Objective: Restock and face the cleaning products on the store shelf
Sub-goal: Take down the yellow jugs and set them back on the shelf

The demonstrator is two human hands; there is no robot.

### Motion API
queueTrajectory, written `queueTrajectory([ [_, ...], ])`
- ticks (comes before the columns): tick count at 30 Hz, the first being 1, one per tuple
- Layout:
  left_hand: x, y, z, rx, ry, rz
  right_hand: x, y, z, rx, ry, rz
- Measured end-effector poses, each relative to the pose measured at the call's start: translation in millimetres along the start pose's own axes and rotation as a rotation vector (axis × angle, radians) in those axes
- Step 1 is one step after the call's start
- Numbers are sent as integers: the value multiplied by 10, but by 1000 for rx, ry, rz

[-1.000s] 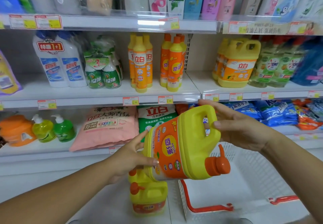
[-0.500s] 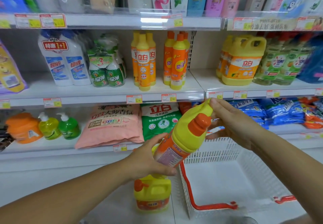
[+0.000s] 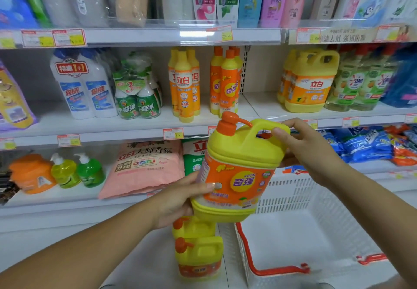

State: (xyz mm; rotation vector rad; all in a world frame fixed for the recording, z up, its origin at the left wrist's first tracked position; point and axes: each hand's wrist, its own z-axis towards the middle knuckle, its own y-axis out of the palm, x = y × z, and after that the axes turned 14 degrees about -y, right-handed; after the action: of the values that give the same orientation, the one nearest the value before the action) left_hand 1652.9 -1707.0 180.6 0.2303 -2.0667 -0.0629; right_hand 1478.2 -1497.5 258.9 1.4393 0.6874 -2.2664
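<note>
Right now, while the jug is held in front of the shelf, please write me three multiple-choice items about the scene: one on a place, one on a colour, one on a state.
1. Where is the white basket relative to the yellow jug in the hands?
A. Above it
B. Below it, to the right
C. To its left, at the same height

2. What colour is the jug's pump cap?
A. Orange
B. Green
C. Blue

3. How is the jug held?
A. Upside down
B. Lying flat
C. Upright

Answers:
1 B: the basket's wall shows to the lower right of the jug.
2 A: the pump on the jug is plainly orange.
3 C: the pump is on top, the right hand grips the handle and the left hand holds the lower body.
</note>
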Motion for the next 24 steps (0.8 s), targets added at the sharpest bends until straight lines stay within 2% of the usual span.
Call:
queueTrajectory([
  [4,75,115,104,278,104,90,-22,152,-4,138,-22,-96],
  [7,114,124,195,313,143,46,-3,97,68,137,16,-74],
  [10,233,129,308,294,187,-26,133,-49,80,-83,99,79],
  [12,318,185,427,288,197,-56,336,1,-1,-246,133,15],
  [13,348,226,502,289,201,-58,460,45,-26,-251,122,9],
  [18,652,341,1054,369,289,75,849,-75,343,-42,40,12],
  [24,1415,243,1924,511,466,319,1138,-506,1368,59,-119,-183],
])
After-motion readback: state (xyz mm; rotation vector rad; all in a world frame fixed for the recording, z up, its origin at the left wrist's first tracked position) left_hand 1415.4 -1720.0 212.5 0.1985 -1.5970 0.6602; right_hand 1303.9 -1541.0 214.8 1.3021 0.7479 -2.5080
